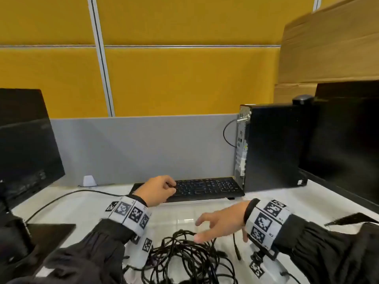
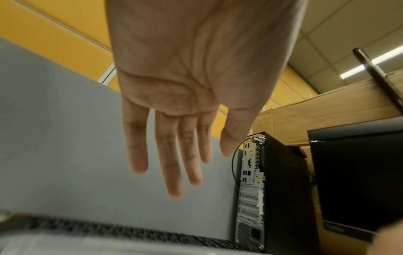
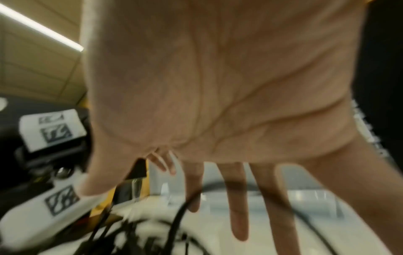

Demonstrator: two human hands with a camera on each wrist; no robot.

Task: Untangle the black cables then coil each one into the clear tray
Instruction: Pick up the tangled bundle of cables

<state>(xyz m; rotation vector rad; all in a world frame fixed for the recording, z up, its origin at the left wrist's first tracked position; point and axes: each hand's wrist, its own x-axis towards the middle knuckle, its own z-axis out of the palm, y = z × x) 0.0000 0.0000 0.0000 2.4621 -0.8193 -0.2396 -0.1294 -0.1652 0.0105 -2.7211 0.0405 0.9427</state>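
A tangled heap of black cables (image 1: 190, 257) lies on the white desk at the near edge, blurred in the right wrist view (image 3: 130, 233). Behind it, in front of the keyboard, sits the clear tray (image 1: 178, 214). My right hand (image 1: 217, 232) hovers just over the top of the tangle, fingers (image 3: 240, 215) spread, holding nothing. My left hand (image 1: 164, 188) is lifted above the keyboard's left end, away from the cables. Its fingers (image 2: 172, 163) hang relaxed and empty.
A black keyboard (image 1: 205, 188) lies behind the tray, with a PC tower (image 1: 270, 148) to its right. Dark monitors stand at left (image 1: 24, 140) and right (image 1: 348, 140). A separate black cable (image 1: 61, 199) runs across the desk's left side. Cardboard boxes (image 1: 328, 48) stand at the back right.
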